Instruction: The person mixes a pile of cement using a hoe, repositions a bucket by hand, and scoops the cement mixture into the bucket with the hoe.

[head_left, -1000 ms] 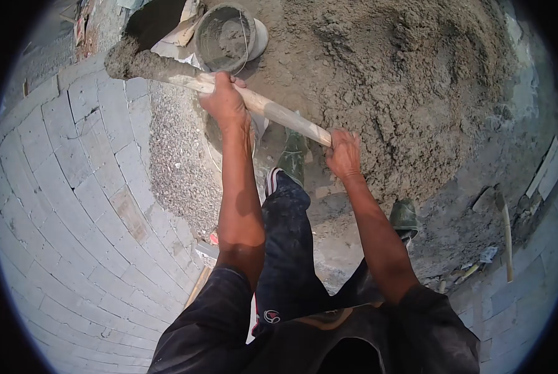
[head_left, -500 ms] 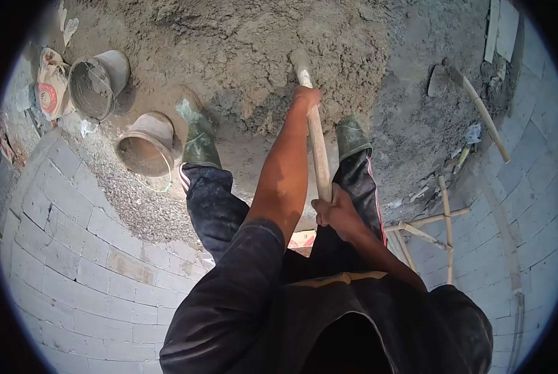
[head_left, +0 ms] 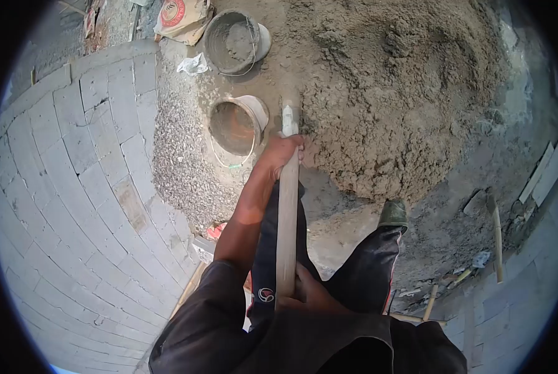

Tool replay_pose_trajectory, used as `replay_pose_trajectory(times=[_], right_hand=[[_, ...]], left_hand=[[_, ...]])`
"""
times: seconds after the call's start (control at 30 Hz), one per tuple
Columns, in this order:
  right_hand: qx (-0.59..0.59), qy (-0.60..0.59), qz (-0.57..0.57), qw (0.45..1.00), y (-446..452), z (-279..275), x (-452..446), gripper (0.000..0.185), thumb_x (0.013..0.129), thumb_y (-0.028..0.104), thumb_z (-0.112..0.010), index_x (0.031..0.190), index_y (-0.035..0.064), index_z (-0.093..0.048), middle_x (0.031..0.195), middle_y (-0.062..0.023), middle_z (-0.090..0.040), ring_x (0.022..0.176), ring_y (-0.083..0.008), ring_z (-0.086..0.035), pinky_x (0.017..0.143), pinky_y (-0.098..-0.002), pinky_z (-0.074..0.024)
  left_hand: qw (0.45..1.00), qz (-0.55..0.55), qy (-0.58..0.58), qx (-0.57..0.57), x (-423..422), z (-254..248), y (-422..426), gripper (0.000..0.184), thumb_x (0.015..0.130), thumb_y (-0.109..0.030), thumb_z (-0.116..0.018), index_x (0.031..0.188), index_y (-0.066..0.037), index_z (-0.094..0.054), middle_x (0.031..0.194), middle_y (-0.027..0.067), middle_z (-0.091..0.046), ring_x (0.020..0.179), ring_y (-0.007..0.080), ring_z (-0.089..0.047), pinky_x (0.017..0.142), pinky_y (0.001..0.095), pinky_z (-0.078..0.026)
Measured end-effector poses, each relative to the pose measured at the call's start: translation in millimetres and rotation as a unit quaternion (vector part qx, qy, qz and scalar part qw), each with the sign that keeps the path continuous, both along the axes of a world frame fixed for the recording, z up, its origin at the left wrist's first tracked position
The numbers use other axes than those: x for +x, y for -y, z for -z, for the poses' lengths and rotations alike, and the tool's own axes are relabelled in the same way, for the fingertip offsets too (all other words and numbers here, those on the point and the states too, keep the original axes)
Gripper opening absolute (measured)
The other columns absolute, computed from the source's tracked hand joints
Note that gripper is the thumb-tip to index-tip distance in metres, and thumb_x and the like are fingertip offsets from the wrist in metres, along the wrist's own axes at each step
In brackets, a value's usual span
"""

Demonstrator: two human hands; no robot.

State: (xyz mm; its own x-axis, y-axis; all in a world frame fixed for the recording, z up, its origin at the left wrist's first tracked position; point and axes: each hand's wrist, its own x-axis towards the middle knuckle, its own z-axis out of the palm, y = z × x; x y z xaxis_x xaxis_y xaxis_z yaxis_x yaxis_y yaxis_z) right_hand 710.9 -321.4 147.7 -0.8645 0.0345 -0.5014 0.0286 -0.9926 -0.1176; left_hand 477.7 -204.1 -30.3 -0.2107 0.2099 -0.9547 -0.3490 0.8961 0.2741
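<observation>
My left hand (head_left: 283, 154) is wrapped around the upper part of a shovel's wooden handle (head_left: 287, 218). Close to my body, my right hand (head_left: 310, 293) grips the handle's near end. The far end of the shovel is blurred, and its blade cannot be made out clearly. It points at the ground beside a heap of wet, grey-brown mortar (head_left: 385, 124). Left of the handle sits a bucket (head_left: 215, 134) with a wire handle, its opening tilted toward me. Farther off stands a second bucket (head_left: 261, 47) with grey residue inside.
A printed cement bag (head_left: 182, 19) lies by the far bucket. Gravel (head_left: 179, 156) borders a grey block wall (head_left: 73, 187) on the left. At right are another wooden-handled tool (head_left: 498, 243), boards (head_left: 538, 174) and bamboo poles (head_left: 430, 303). My boot (head_left: 392, 214) stands at the heap's edge.
My view and body have turned left, toward the buckets. The shovel has swung from the heap to its left side, with both hands still gripping it.
</observation>
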Motion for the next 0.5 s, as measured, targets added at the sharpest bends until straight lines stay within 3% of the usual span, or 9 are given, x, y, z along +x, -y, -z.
replay_pose_trajectory(times=[0.03,0.1,0.13,0.17,0.2,0.23,0.33,0.4,0.5], right_hand=[[0.008,-0.002,-0.001,1.000,-8.9,5.3,1.5,0.085,0.092,0.013,-0.062,0.151,0.0021,-0.002,0.139,-0.0236,-0.041,0.126,-0.0262,-0.047,0.101,-0.0388,-0.0422],[0.246,0.097,-0.181,0.947,-34.1,24.8,9.4,0.080,0.089,0.012,-0.065,0.150,0.0020,-0.015,0.128,-0.0256,-0.053,0.123,-0.0298,-0.053,0.100,-0.0366,-0.0432],[0.328,0.144,-0.178,0.916,-28.1,57.1,11.2,0.077,0.086,0.014,-0.068,0.148,0.0021,-0.024,0.118,-0.0235,-0.057,0.114,-0.0335,-0.056,0.096,-0.0412,-0.0437],[0.405,0.188,-0.173,0.878,-12.6,103.3,9.7,0.074,0.082,0.016,-0.070,0.145,0.0021,-0.033,0.108,-0.0214,-0.062,0.106,-0.0372,-0.060,0.092,-0.0458,-0.0441],[0.530,0.224,-0.146,0.804,-9.4,150.7,2.4,0.068,0.082,0.014,-0.069,0.143,0.0049,-0.039,0.098,-0.0189,-0.064,0.092,-0.0362,-0.062,0.085,-0.0488,-0.0422],[0.619,0.255,-0.120,0.733,-11.0,195.6,-8.6,0.066,0.084,0.015,-0.067,0.144,0.0084,-0.040,0.103,-0.0162,-0.065,0.095,-0.0316,-0.062,0.084,-0.0473,-0.0403],[0.685,0.334,-0.189,0.620,-35.2,303.6,-66.0,0.061,0.088,0.016,-0.062,0.145,0.0160,-0.041,0.112,-0.0097,-0.064,0.112,-0.0264,-0.056,0.098,-0.0506,-0.0357],[0.700,0.356,-0.138,0.604,-56.6,335.0,-91.9,0.058,0.087,0.012,-0.061,0.143,0.0144,-0.044,0.114,-0.0099,-0.063,0.114,-0.0271,-0.056,0.103,-0.0509,-0.0325],[0.705,0.322,-0.064,0.628,-96.5,317.9,-111.1,0.038,0.082,0.010,-0.063,0.119,0.0054,-0.053,0.116,-0.0158,-0.061,0.111,-0.0313,-0.056,0.098,-0.0463,-0.0359]], left_hand=[[0.998,0.000,-0.064,0.023,-10.8,-19.5,-4.3,0.020,0.086,-0.011,-0.061,0.101,0.000,-0.054,0.068,0.0035,-0.055,0.052,0.0125,-0.054,0.043,0.0274,-0.045],[0.990,-0.015,-0.126,0.067,-30.2,-21.0,-8.6,0.018,0.087,-0.011,-0.060,0.101,-0.001,-0.054,0.070,0.0042,-0.055,0.053,0.0126,-0.055,0.045,0.0278,-0.045],[0.967,-0.046,-0.209,0.137,-38.5,-14.7,-12.4,0.017,0.087,-0.009,-0.059,0.101,-0.001,-0.053,0.072,0.0047,-0.056,0.052,0.0133,-0.055,0.046,0.0280,-0.045],[0.932,-0.076,-0.291,0.204,-46.8,-8.2,-14.4,0.016,0.086,-0.007,-0.059,0.100,-0.002,-0.053,0.073,0.0052,-0.056,0.052,0.0140,-0.055,0.047,0.0282,-0.045],[0.932,-0.075,-0.291,0.202,-58.7,3.1,-19.2,0.016,0.086,-0.007,-0.059,0.100,-0.002,-0.053,0.073,0.0052,-0.056,0.052,0.0140,-0.055,0.047,0.0282,-0.045],[0.920,-0.109,-0.309,0.217,-72.9,19.0,-28.2,0.016,0.085,-0.005,-0.059,0.099,-0.001,-0.053,0.074,0.0061,-0.056,0.053,0.0149,-0.055,0.048,0.0287,-0.046],[0.883,-0.175,-0.336,0.277,-91.0,27.2,-50.1,0.014,0.084,-0.001,-0.059,0.095,-0.001,-0.051,0.073,0.0077,-0.056,0.055,0.0166,-0.055,0.050,0.0296,-0.047],[0.863,-0.204,-0.349,0.302,-94.2,13.8,-55.8,0.012,0.084,0.001,-0.059,0.093,0.000,-0.050,0.072,0.0084,-0.055,0.056,0.0174,-0.056,0.051,0.0300,-0.048],[0.783,-0.179,-0.403,0.438,-81.5,-27.8,-67.4,0.012,0.084,0.001,-0.057,0.090,0.000,-0.047,0.070,0.0093,-0.055,0.056,0.0183,-0.056,0.053,0.0314,-0.048]])
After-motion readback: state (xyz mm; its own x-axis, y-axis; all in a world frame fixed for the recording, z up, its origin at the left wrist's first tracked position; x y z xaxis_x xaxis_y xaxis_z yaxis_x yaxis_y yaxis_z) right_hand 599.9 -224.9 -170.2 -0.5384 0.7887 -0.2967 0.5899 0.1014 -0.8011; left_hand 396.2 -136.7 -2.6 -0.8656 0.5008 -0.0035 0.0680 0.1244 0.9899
